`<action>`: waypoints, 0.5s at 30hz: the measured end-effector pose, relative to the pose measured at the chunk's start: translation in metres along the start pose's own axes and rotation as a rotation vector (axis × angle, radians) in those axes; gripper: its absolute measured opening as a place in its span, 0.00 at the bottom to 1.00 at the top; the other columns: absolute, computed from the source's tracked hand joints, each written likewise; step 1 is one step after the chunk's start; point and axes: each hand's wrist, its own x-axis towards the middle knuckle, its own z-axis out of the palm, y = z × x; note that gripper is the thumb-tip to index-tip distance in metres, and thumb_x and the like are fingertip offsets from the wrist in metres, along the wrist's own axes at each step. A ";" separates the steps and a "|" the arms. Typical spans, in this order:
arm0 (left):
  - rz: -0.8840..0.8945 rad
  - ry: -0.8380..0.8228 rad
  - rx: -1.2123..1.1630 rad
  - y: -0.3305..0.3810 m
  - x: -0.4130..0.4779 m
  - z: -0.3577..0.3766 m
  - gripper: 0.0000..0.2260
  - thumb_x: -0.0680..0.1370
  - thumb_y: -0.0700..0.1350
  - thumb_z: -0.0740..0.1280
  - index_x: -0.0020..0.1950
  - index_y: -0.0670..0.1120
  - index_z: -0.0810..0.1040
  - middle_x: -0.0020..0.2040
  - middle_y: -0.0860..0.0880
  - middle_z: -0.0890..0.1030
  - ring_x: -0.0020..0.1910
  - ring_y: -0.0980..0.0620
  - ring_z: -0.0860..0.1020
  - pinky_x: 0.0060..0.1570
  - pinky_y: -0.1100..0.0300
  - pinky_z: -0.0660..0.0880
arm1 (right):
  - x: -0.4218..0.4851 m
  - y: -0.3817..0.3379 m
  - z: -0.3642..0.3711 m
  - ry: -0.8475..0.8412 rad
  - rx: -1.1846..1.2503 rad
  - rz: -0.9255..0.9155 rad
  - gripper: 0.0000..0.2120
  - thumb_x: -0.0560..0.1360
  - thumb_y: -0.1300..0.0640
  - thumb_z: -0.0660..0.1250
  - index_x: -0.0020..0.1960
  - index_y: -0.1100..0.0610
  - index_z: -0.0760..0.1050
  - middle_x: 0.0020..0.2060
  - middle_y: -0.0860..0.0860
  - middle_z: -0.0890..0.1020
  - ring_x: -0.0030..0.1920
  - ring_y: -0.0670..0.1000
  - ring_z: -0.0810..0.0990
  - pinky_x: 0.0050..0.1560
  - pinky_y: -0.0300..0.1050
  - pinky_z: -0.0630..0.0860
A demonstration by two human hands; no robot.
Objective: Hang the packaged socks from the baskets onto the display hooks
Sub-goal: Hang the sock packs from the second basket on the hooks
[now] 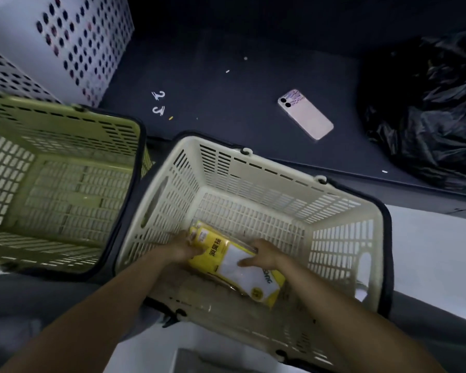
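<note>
Both our hands are down in the cream slotted plastic basket point(280, 172), where the yellow-and-white packaged socks point(226, 267) sit low inside it. Our left hand point(184, 247) curls round the pack's upper-left end. Our right hand point(264, 255) pinches the far edge, thumb on the white window. The long axis runs upper left to lower right between the hands, so the left hand is nearer what looks like the hanging end.
</note>
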 end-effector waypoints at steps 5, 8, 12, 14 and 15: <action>0.000 0.151 -0.221 0.019 -0.021 -0.011 0.41 0.73 0.51 0.72 0.77 0.39 0.52 0.76 0.43 0.59 0.73 0.44 0.61 0.67 0.55 0.65 | -0.039 0.001 -0.026 0.100 0.165 -0.070 0.24 0.74 0.50 0.71 0.62 0.64 0.71 0.52 0.56 0.76 0.57 0.56 0.74 0.53 0.48 0.72; -0.002 0.288 -0.405 0.047 -0.049 -0.014 0.53 0.69 0.56 0.75 0.78 0.44 0.41 0.78 0.42 0.51 0.76 0.42 0.55 0.72 0.46 0.60 | -0.085 -0.003 -0.056 0.254 0.387 -0.122 0.19 0.72 0.55 0.73 0.57 0.65 0.75 0.50 0.61 0.81 0.52 0.60 0.80 0.49 0.53 0.76; 0.268 -0.056 -0.749 0.098 -0.100 -0.017 0.38 0.67 0.55 0.73 0.73 0.43 0.65 0.68 0.43 0.74 0.65 0.44 0.74 0.65 0.47 0.70 | -0.155 -0.028 -0.099 0.213 0.745 -0.254 0.13 0.72 0.58 0.72 0.55 0.55 0.77 0.46 0.52 0.86 0.43 0.50 0.85 0.40 0.42 0.80; 0.449 -0.155 -0.800 0.129 -0.130 -0.023 0.27 0.69 0.51 0.70 0.66 0.43 0.74 0.60 0.45 0.81 0.59 0.46 0.79 0.60 0.51 0.75 | -0.188 -0.043 -0.119 0.198 0.783 -0.327 0.19 0.69 0.54 0.74 0.58 0.56 0.76 0.49 0.54 0.85 0.48 0.54 0.85 0.46 0.45 0.81; 0.532 -0.134 -0.794 0.145 -0.144 -0.028 0.23 0.70 0.50 0.69 0.64 0.43 0.75 0.58 0.46 0.82 0.57 0.47 0.80 0.58 0.52 0.76 | -0.202 -0.051 -0.129 0.211 0.810 -0.379 0.21 0.68 0.54 0.74 0.59 0.56 0.76 0.52 0.55 0.85 0.51 0.56 0.84 0.49 0.47 0.81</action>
